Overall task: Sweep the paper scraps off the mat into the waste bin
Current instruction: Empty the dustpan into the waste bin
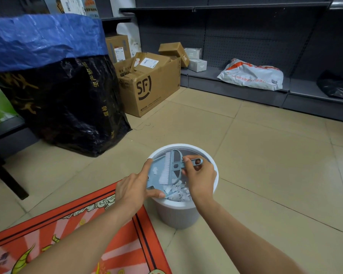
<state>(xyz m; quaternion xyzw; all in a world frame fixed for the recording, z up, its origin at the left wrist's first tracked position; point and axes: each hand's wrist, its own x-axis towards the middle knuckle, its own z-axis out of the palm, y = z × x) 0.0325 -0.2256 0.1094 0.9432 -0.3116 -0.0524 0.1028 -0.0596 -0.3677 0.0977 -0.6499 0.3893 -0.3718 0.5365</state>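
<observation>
Over the white waste bin [186,204], I hold a blue-grey dustpan [156,175] tilted across the opening, my left hand [135,189] gripping its near edge with thumb and curled fingers, the index finger stretched along its rim. My right hand [199,175] pinches the handle of a small brush [176,167], its white bristles lying on the pan. Paper scraps [178,191] already heap inside the bin, just below the pan's lower lip; one scrap clings to the pan itself. The brush's long axis runs across the pan, left to right, so the right hand looks best placed to flick the remainder down. The red mat [87,244] lies beside the bin, nearer my left arm.
</observation>
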